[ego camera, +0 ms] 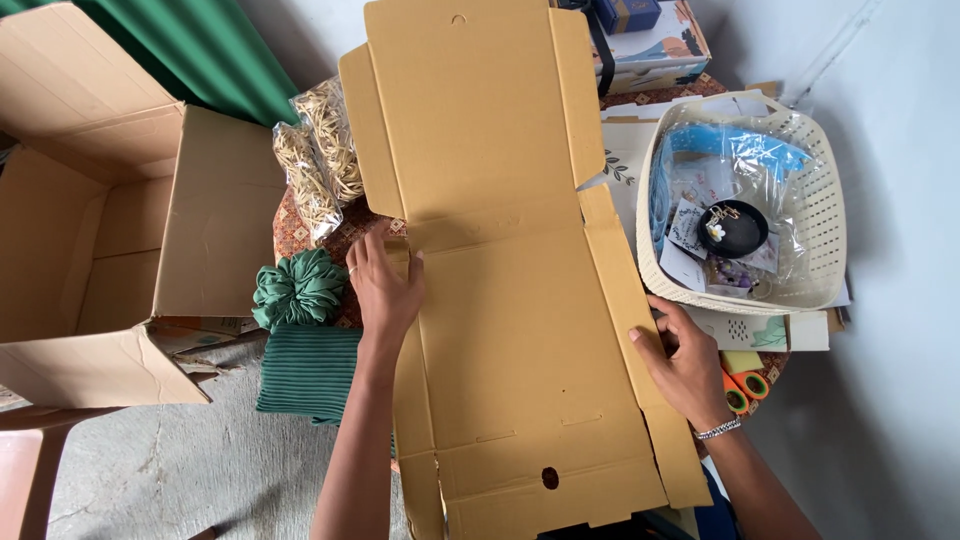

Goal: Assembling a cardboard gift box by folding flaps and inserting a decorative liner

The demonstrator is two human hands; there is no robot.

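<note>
A flat, unfolded brown cardboard mailer box (pixel 500 230) lies open across a small table in front of me. My left hand (pixel 383 288) presses on its left side flap near the middle fold, fingers spread. On the opposite side, my right hand (pixel 683 362), with a bracelet at the wrist, grips the edge of the right side flap. A green scrunchie (pixel 298 288) and folded green ribbed cloth (pixel 310 370) lie just left of my left hand.
A large open cardboard box (pixel 110 230) stands at the left. Two clear bags of straw-coloured filler (pixel 318 155) lie behind the scrunchie. A white plastic basket (pixel 745 205) with packets and a black dish sits at the right. Orange tape rolls (pixel 748 385) lie near my right wrist.
</note>
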